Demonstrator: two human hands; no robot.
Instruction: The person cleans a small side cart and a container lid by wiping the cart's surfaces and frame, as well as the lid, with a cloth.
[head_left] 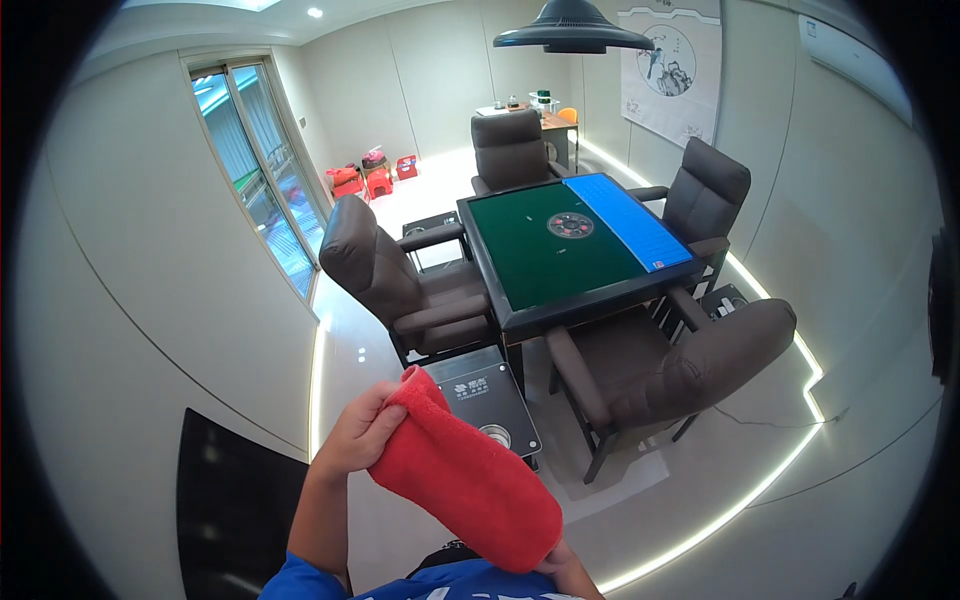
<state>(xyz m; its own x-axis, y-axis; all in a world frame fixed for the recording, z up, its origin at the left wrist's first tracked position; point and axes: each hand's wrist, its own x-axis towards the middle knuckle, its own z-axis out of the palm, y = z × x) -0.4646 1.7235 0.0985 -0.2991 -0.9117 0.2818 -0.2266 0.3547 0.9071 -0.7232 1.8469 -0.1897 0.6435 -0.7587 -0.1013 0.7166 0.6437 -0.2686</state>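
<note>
A folded red towel [465, 480] stretches slantwise in front of my body, its upper end near the small black side table. My left hand [362, 432] pinches that upper corner between thumb and fingers. At the lower right end is my right hand [558, 562], mostly behind the cloth, so its fingers are hidden. Just beyond the towel stands the black side table [490, 385] with white lettering and a round metal cup holder [495, 434].
A mahjong table [540, 275] with a green top and a blue strip [630, 225] stands ahead, ringed by brown armchairs [680, 370]. A dark lamp [572, 28] hangs above. Red items [376, 180] lie by the far wall, near a glass door [260, 170]. A dark panel [235, 510] is at lower left.
</note>
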